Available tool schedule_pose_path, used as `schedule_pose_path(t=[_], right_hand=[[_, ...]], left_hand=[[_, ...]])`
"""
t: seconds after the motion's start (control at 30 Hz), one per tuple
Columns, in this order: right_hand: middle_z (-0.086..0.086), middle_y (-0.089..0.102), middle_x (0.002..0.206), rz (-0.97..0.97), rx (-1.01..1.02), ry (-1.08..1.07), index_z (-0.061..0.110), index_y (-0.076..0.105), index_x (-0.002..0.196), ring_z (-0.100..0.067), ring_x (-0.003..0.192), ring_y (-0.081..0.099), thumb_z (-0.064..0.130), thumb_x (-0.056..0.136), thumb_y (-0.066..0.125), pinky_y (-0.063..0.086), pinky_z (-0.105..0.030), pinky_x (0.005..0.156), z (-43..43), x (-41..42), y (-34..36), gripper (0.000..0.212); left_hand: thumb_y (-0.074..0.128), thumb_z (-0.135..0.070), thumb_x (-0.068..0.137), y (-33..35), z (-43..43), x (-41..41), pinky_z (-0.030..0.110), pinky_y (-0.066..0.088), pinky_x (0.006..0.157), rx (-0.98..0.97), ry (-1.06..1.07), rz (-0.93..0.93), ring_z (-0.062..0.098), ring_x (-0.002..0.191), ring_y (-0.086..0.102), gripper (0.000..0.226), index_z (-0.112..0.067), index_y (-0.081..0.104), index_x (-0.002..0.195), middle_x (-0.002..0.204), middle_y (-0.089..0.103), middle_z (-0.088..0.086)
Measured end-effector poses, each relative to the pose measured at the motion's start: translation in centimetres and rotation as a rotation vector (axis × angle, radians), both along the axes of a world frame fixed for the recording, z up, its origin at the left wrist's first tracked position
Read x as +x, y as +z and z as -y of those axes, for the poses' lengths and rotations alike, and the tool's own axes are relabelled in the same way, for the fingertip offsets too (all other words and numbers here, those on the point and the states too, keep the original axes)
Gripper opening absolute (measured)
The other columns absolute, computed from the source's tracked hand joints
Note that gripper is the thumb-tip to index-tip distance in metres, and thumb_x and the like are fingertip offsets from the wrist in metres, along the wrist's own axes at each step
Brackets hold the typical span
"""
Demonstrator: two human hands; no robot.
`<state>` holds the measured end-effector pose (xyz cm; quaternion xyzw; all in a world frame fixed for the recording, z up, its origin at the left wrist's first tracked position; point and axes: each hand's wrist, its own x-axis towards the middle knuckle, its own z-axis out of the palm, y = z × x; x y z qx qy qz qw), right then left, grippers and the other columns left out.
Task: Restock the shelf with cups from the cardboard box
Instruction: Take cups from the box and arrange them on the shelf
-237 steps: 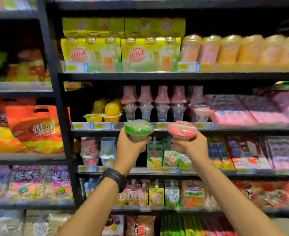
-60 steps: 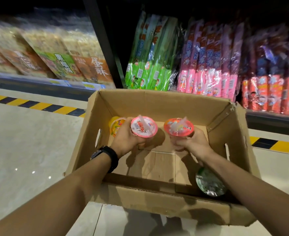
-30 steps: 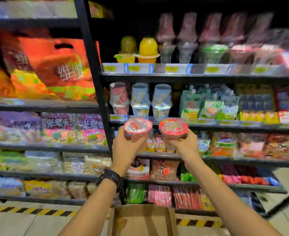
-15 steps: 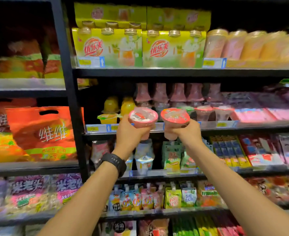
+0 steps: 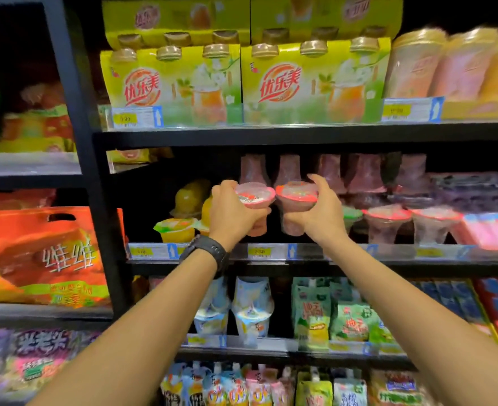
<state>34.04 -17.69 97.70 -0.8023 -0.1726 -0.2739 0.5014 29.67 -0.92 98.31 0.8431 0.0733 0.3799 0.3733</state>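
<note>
1. My left hand [image 5: 232, 213] is wrapped around the tapered body of a clear plastic cup with a pale pink foil lid [image 5: 254, 196]; my right hand [image 5: 315, 212] is closed on a matching cup with a brighter red-pink lid [image 5: 297, 194].
2. Both cups hang side by side, rims nearly touching, just above the front edge of the black metal shelf [image 5: 306, 260], beside the red-lidded cups already standing there [image 5: 387, 221].
3. Handling, as I judge it: light, thin-walled and easily dented, with a lid film that could puncture. I would grip low on the narrow body, never on the lid.
4. Against the view half a second ago, the cups have risen slightly and moved inward over the shelf; two seconds ago they were being lifted out of the cardboard box, now out of view.
</note>
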Motion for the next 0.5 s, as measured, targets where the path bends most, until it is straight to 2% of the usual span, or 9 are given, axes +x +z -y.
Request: schedule_pose_path(t=[0.13,0.23,0.33,0.4,0.5], right_hand=[[-0.005,0.034,0.115,-0.038,-0.152,-0.027,0.019,0.05,0.129,-0.024,0.096,0.05,0.018,0.064,0.085,0.045,-0.026,0.082,0.1,0.8,-0.8,0.074],[-0.003,0.031,0.113,-0.007,-0.267,-0.034,0.018,0.052,0.129,-0.02,0.089,0.048,0.014,0.062,0.085,0.047,-0.027,0.082,0.0,1.1,-1.4,0.075],[0.001,0.033,0.11,0.008,-0.426,-0.073,0.02,0.051,0.134,-0.019,0.082,0.049,0.013,0.064,0.081,0.041,-0.024,0.062,-0.1,1.0,-1.7,0.076],[0.001,0.038,0.11,0.042,-0.477,-0.111,0.021,0.051,0.135,-0.02,0.087,0.051,0.017,0.064,0.081,0.043,-0.026,0.064,-0.2,1.1,-1.8,0.077],[-0.001,0.044,0.117,0.075,-0.538,-0.151,0.022,0.049,0.138,-0.024,0.106,0.052,0.022,0.066,0.08,0.048,-0.031,0.076,-0.3,1.0,-1.8,0.078]], left_hand=[[0.085,-0.044,0.066,-0.9,-0.3,0.5,0.023,0.037,0.081,0.183,-0.003,0.002,0.023,0.112,0.054,0.087,-0.02,0.044,0.138,0.123,0.052,0.007],[0.078,-0.059,0.065,-1.5,-0.8,0.6,0.032,0.044,0.083,0.371,0.05,0.005,0.024,0.104,0.058,0.067,-0.025,0.059,0.12,0.109,0.061,0.002],[0.064,-0.079,0.065,-2.0,-1.1,0.1,0.04,0.04,0.082,0.63,0.208,-0.018,0.024,0.1,0.054,0.067,-0.026,0.063,0.106,0.092,0.066,-0.004],[0.059,-0.08,0.068,-2.8,-1.3,0.0,0.04,0.037,0.084,0.682,0.233,0.007,0.024,0.099,0.052,0.066,-0.026,0.063,0.106,0.089,0.065,-0.003],[0.061,-0.076,0.071,-3.1,-1.6,0.3,0.041,0.035,0.083,0.716,0.237,0.042,0.024,0.1,0.051,0.062,-0.025,0.059,0.106,0.092,0.065,-0.003]])
